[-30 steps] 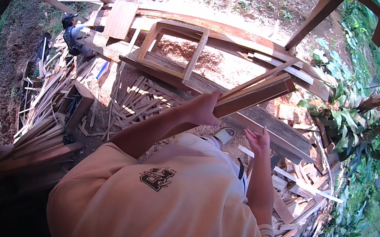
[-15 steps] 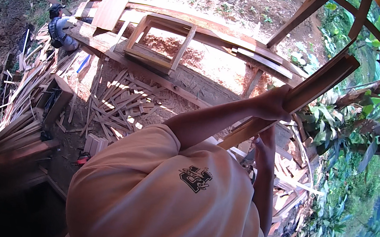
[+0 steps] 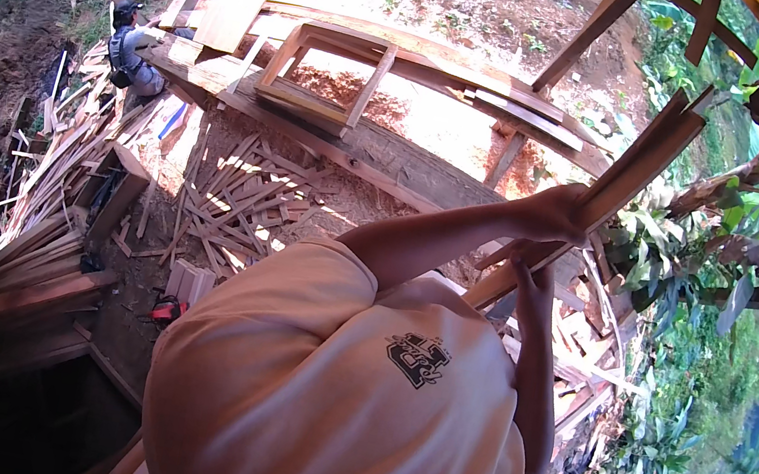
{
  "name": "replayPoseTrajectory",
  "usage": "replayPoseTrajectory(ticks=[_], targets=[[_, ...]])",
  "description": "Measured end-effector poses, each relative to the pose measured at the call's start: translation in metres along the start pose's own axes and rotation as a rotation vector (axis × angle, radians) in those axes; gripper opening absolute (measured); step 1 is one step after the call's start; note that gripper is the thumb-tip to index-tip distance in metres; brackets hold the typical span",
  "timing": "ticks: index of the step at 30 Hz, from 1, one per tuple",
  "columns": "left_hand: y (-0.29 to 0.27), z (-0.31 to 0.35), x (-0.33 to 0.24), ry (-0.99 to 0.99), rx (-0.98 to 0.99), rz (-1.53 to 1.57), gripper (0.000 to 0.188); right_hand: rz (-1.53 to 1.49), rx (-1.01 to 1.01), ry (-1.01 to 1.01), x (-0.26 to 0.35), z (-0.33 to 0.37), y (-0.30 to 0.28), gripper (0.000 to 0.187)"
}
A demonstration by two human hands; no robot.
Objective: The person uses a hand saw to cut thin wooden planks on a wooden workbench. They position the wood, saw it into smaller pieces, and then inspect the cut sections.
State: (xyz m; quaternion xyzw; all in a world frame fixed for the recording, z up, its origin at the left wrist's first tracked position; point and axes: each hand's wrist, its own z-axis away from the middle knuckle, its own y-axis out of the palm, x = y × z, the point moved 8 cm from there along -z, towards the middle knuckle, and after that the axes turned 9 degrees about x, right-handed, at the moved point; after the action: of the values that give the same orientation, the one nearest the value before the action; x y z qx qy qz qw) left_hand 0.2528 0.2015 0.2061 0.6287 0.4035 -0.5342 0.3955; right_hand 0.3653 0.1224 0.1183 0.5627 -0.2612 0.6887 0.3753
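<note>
My left hand (image 3: pixel 554 213) is closed round a bundle of long wooden boards (image 3: pixel 644 167) that slants from my waist up to the right. At its upper end at least two board ends show side by side. Just below, my right hand (image 3: pixel 537 267) grips the same boards, its fingers partly hidden behind the wood. The lower end of the boards (image 3: pixel 490 289) passes close to the front of my shirt. Beyond my left forearm, a rectangular wooden frame (image 3: pixel 369 93) sits on a long timber workbench (image 3: pixel 393 160).
A flat wooden panel (image 3: pixel 233 16) lies at the bench's left end, near another person (image 3: pixel 134 57). Heaps of wood strips (image 3: pixel 251 189) cover the ground, with stacked timber (image 3: pixel 37 278) at left. A red tool (image 3: pixel 168 308) lies by my side. Posts (image 3: pixel 588 35) and plants (image 3: pixel 675 228) stand right.
My right hand has moved up the boards, closer to my left hand, and now wraps round them. The boards' upper end has shifted slightly left. The view has tilted a little.
</note>
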Motion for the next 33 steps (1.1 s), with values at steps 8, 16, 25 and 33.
replayPoseTrajectory(ticks=[8,16,25,33], targets=[[-0.029,0.025,0.018,-0.054,-0.165,-0.032,0.052,-0.06,-0.009,0.019,0.002,-0.008,0.024,0.031],[-0.046,0.059,0.012,0.043,-0.53,-0.23,0.065,-0.127,0.003,-0.053,0.009,-0.028,0.047,0.043],[-0.056,0.078,-0.001,0.093,-0.589,-0.213,0.039,-0.104,0.084,-0.027,0.023,-0.035,0.052,0.04],[-0.054,0.085,0.028,0.068,-0.43,0.084,0.044,0.243,0.056,-0.168,0.03,-0.029,0.052,0.067]])
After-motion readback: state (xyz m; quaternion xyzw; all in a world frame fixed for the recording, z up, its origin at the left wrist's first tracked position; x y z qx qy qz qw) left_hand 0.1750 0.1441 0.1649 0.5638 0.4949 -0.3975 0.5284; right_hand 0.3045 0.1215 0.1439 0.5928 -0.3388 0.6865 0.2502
